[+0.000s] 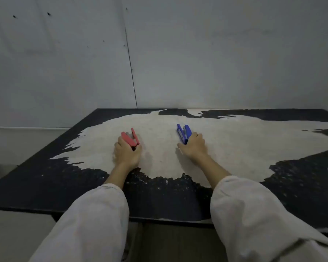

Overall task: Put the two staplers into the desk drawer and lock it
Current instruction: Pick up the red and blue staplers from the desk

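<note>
A red stapler (130, 138) lies on the worn desk top (159, 148), left of centre, its jaws parted and pointing away from me. My left hand (126, 153) is closed around its near end. A blue stapler (184, 133) lies to the right, also with its jaws parted. My right hand (194, 146) grips its near end, thumb out to the left. Both staplers rest on the desk surface. The desk drawer is hidden below the front edge of the desk.
The desk top is black with a large pale patch worn through the middle. A grey wall (178, 53) stands right behind the desk. The desk's left edge (45, 150) runs diagonally, with floor beyond it. My pale sleeves cover the near edge.
</note>
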